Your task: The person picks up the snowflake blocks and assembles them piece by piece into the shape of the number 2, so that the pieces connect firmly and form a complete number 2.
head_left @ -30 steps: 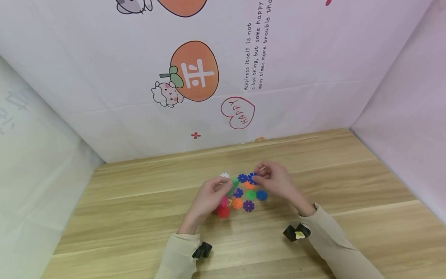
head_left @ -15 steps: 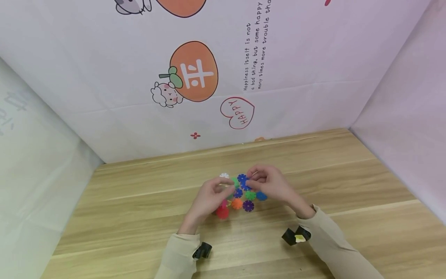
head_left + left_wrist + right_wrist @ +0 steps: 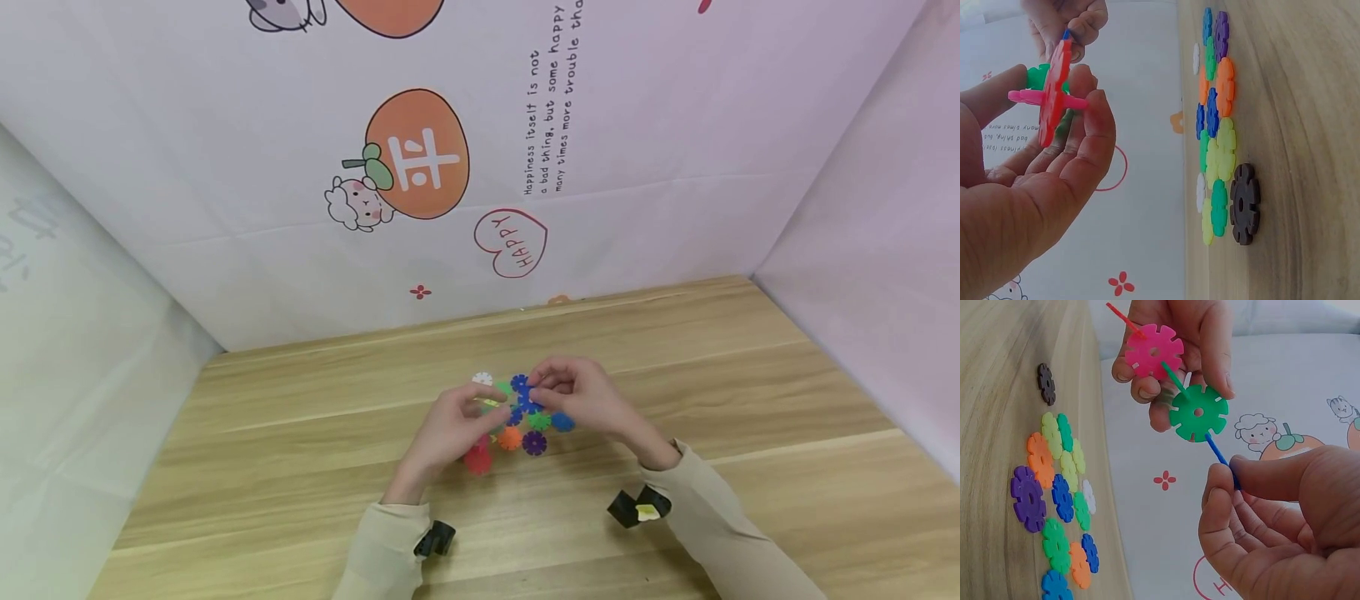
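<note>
A short chain of slotted snowflake discs hangs between my hands above the table. It joins a red disc (image 3: 1054, 87), a pink disc (image 3: 1141, 353), green discs including a round-faced one (image 3: 1188, 422), and a blue disc (image 3: 1222, 459) at the end. My left hand (image 3: 450, 423) grips the chain around its pink and green part, thumb on one side and fingers on the other. With thumb and fingertips, my right hand (image 3: 585, 396) pinches the blue disc, whose edge meets the green disc's rim. How deep the slots engage cannot be told.
Several loose discs lie flat on the wooden table (image 3: 300, 467) beneath the hands, among them a purple disc (image 3: 1021, 500), an orange disc (image 3: 1036, 462) and a dark brown disc (image 3: 1250, 209). A white printed cloth (image 3: 637, 208) stands behind the table, with white side panels.
My right hand has moved left with the blue disc, bringing it to the chain. The left hand stays nearly in place, its thumb and fingers slightly farther apart, and the red disc has tilted a little.
</note>
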Tool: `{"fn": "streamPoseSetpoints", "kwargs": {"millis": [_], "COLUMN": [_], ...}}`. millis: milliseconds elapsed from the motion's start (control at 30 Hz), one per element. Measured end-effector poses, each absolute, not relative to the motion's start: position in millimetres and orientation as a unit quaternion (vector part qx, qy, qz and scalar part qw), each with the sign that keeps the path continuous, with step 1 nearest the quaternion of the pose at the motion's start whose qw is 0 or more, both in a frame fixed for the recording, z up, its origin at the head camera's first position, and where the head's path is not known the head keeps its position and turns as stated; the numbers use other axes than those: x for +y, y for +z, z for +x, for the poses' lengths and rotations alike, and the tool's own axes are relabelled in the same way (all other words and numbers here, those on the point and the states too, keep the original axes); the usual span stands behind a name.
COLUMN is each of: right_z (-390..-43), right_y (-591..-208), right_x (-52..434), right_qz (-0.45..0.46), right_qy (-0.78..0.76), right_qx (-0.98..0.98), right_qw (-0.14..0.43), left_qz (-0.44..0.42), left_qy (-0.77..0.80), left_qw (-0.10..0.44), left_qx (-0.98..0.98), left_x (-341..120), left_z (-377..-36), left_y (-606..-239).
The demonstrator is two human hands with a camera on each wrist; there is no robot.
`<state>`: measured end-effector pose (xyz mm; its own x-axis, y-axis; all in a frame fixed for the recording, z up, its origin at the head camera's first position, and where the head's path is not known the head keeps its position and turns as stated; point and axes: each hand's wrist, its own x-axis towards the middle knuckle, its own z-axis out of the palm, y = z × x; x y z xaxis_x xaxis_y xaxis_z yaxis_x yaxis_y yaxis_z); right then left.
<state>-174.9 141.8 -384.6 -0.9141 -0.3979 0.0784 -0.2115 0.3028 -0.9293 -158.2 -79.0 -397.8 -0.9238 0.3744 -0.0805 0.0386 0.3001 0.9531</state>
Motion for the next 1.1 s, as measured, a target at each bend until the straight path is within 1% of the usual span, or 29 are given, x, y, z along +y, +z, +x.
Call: {"fn": "streamPoseSetpoints", "kwargs": {"millis": [300,500,667,767,900,1100], "right_z": [-175.1,-175.4,-175.1,-175.5,-176.6,-176.2], "right_y": [-383.2,-385.0,-387.1,-388.4,-388.8,-386.4], "right_x": [141.9,142.3,142.8,142.7,142.6,141.7], "right_qz": [-0.196,-0.201,-0.215,-0.215,-0.217,-0.230], "right_qy": [-0.552,-0.551,-0.554,-0.554,-0.552,-0.552], "right_qx": [0.806,0.806,0.800,0.801,0.803,0.799], "right_qw": [0.088,0.084,0.083,0.073,0.058,0.063], "left_qz": [0.136,0.153,0.164,0.166,0.171,0.190], "left_qy": [0.574,0.578,0.576,0.575,0.576,0.569], "left_qw": [0.147,0.140,0.140,0.140,0.138,0.120], "left_qx": [0.794,0.790,0.789,0.789,0.787,0.791], "left_x": [-78.5,-74.7,-75.2,-75.8,-74.8,-70.8], "left_z": [-156.9,-148.1,-153.7,-157.5,-157.0,-146.6], "left_y": [-395.3,-377.0,-389.2,-397.5,-399.1,-376.9]}}
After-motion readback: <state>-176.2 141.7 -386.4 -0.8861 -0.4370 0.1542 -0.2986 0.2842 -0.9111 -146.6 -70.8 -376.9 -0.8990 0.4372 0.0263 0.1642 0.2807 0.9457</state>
